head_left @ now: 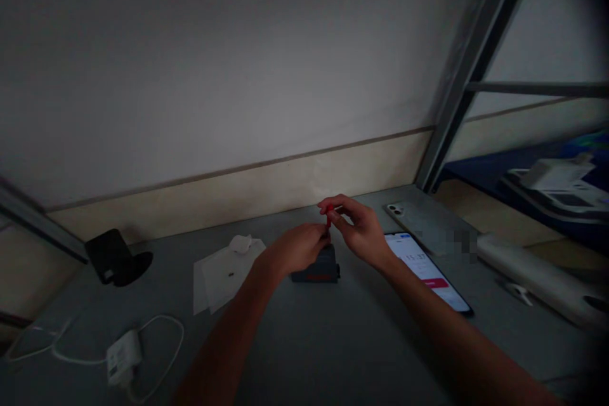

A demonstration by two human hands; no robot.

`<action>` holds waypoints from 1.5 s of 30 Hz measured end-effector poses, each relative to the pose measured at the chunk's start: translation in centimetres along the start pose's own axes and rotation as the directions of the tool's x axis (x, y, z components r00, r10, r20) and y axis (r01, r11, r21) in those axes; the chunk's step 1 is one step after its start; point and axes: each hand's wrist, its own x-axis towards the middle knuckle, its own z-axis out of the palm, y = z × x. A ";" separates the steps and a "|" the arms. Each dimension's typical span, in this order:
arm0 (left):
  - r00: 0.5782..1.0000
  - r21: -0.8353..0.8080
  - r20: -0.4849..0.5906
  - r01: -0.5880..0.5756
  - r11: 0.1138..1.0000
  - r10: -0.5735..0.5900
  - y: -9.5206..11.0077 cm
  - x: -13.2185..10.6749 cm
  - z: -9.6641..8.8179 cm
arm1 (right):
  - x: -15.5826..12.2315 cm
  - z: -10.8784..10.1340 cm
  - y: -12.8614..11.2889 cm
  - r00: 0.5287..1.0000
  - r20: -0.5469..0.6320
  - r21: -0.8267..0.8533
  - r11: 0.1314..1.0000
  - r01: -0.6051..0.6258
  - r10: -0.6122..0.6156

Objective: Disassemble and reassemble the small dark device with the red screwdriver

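Observation:
A slim red screwdriver point(329, 213) stands nearly upright above a small dark box-shaped device point(314, 271) on the grey table. Its top is pinched between the thumb and fingers of my right hand point(356, 227). My left hand point(295, 247) bends over the device from the left, fingertips drawn together at the screwdriver's lower end. What those fingers grip is hidden, and so is the tool's tip. The device's front face carries a reddish marking, and a small knob sticks out on its right side.
Left of the device lie white paper sheets point(216, 279) with a crumpled piece and tiny dark bits. A black stand point(117, 257) and a white adapter with cable point(124, 355) are farther left. To the right lie a lit phone point(423, 269), another phone point(412, 222) and a white tube point(528, 273).

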 end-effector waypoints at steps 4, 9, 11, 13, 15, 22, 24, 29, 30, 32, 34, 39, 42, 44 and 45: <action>0.999 0.001 -0.008 0.051 0.999 -0.051 0.2 -0.2 -0.2 | 0.0 0.0 0.0 1.000 -0.030 0.025 1.000 0.000 0.001; 0.997 -0.040 0.018 0.070 0.997 -0.069 0.7 -0.9 -0.6 | 0.1 -0.3 0.0 0.995 -0.099 0.041 0.999 0.006 -0.002; 0.998 -0.072 0.032 0.063 0.995 -0.061 0.8 -1.2 -0.8 | 0.2 -0.5 0.1 0.992 -0.129 0.044 0.999 0.001 0.005; 0.997 -0.116 0.047 0.062 0.991 -0.057 1.0 -1.5 -0.9 | 0.2 -0.6 0.2 0.990 -0.144 0.058 0.998 0.002 0.007; 0.997 -0.147 0.059 0.066 0.987 -0.058 1.2 -1.9 -0.9 | 0.3 -0.6 0.2 0.988 -0.153 0.074 0.997 0.010 0.001; 0.995 -0.164 0.028 0.097 0.982 -0.093 1.6 -3.2 -0.1 | 0.2 -0.6 -0.4 0.993 -0.116 0.144 0.990 -0.003 0.020; 0.994 -0.164 0.028 0.109 0.980 -0.106 1.8 -3.4 0.0 | 0.1 -0.6 -0.6 0.997 -0.070 0.175 0.985 -0.004 0.016; 0.994 -0.219 0.015 0.109 0.969 -0.109 1.9 -3.5 0.1 | -0.1 -0.5 -0.7 0.998 0.045 0.192 0.980 -0.051 0.043; 0.995 -0.242 0.013 0.101 0.965 -0.101 1.8 -3.5 0.1 | -0.1 -0.5 -0.7 0.996 0.070 0.187 0.980 -0.064 0.051; 0.997 -0.296 0.013 0.077 0.952 -0.077 1.6 -3.5 0.3 | -0.2 -0.4 -0.7 0.992 0.109 0.166 0.983 -0.083 0.065; 0.998 -0.347 0.020 0.056 0.936 -0.052 1.2 -3.4 0.6 | -0.3 -0.3 -0.7 0.989 0.126 0.144 0.985 -0.093 0.075; 0.999 -0.394 0.004 0.046 0.918 -0.049 0.5 -3.1 1.0 | -0.2 -0.3 -0.6 0.991 0.111 0.135 0.987 -0.089 0.074; 0.999 -0.388 -0.001 0.050 0.921 -0.054 0.4 -3.0 1.1 | -0.2 -0.3 -0.6 0.992 0.094 0.136 0.986 -0.094 0.082; 0.998 -0.381 -0.002 0.054 0.923 -0.059 0.3 -2.9 1.3 | -0.2 -0.3 -0.7 0.991 0.096 0.129 0.986 -0.104 0.092; 0.998 -0.377 -0.005 0.055 0.925 -0.061 0.2 -2.8 1.4 | -0.2 -0.2 -0.7 0.991 0.098 0.125 0.986 -0.106 0.094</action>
